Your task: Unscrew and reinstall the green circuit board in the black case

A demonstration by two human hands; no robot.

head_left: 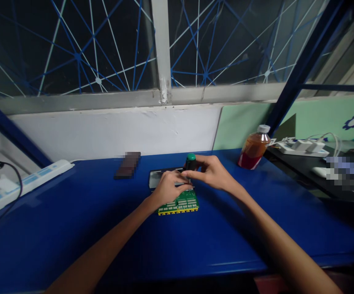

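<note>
A screwdriver (191, 162) with a green-topped black handle stands upright, its thin shaft pointing down at the far right part of a green circuit board (187, 201). My right hand (212, 172) pinches the handle between thumb and fingers. Over the board's left and far side lies my left hand (168, 187), holding it, with thumb and fingers reaching close to the screwdriver's shaft. A yellow strip (178, 212) with notches runs along the board's near edge. Behind the board is a black-framed tray-like part (155, 178), partly covered by my left hand. The screwdriver's tip is hard to make out.
The blue table (226, 241) also bears a dark phone-like slab (128, 165), partly blurred, and a drink bottle (253, 149) at the back right. White power strips lie left (30, 183) and right (302, 148). A wall and window stand behind.
</note>
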